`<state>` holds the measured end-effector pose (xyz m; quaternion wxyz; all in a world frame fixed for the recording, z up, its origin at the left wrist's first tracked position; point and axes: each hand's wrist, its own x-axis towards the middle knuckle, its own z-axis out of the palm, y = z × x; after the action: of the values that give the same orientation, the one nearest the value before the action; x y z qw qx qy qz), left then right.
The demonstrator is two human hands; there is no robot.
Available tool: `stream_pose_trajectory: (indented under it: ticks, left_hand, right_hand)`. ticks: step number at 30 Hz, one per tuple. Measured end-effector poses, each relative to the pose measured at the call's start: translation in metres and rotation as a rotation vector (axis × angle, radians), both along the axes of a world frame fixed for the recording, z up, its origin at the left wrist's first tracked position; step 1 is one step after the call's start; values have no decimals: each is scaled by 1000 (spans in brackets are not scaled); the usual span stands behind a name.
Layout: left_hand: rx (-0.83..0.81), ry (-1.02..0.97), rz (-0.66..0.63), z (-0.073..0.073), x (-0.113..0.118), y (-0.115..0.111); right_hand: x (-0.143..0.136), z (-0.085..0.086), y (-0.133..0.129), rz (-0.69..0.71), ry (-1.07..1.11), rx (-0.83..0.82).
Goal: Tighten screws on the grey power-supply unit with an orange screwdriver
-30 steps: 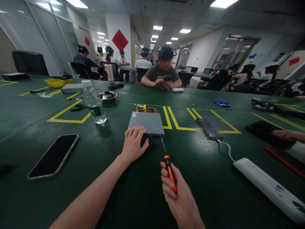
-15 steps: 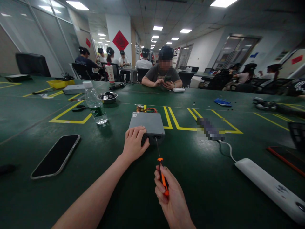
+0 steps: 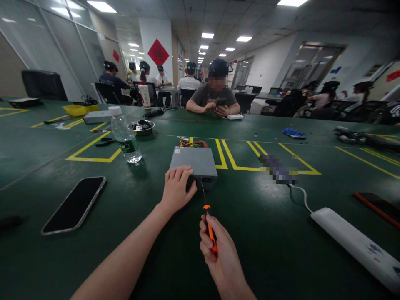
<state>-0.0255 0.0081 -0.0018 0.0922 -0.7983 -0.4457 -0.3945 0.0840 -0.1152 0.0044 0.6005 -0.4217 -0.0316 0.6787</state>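
A grey computer power supply (image 3: 197,159) lies flat on the green table, its bundle of coloured wires (image 3: 195,143) at the far side. My left hand (image 3: 176,187) grips its near left corner, fingers over the top and thumb down by the front face. In my right hand (image 3: 222,254) is an orange and black screwdriver (image 3: 206,208), its shaft pointing up and away from me. The screwdriver's tip meets the near face of the power supply, beside my left thumb. What exactly the tip touches is too small to make out.
Left of the power supply stand a water bottle (image 3: 126,139) and a metal bowl (image 3: 143,127) of small dark parts. A phone (image 3: 75,204) lies nearer on the left. A white power strip (image 3: 353,246) lies at right. Across the table sits a person (image 3: 214,93) holding a phone.
The screwdriver and my right hand have shifted slightly left, and the tip now sits a little closer to my left thumb. My left hand stays on the power supply.
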Motion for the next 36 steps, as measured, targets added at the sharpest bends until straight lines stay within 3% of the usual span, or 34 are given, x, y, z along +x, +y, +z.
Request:
stream_pose_trajectory:
  ticks: [7,18,36]
  left_hand:
    - [1,11,6,0,0,-1]
    - [-8,14,130,-2,11,1]
    - [4,18,132,-2,10,0]
  right_hand:
    - [-2,3,1,-1,-9,3]
    - [-2,2,0,15,-22,-5]
    - [-3,1,-1,-42,-11,21]
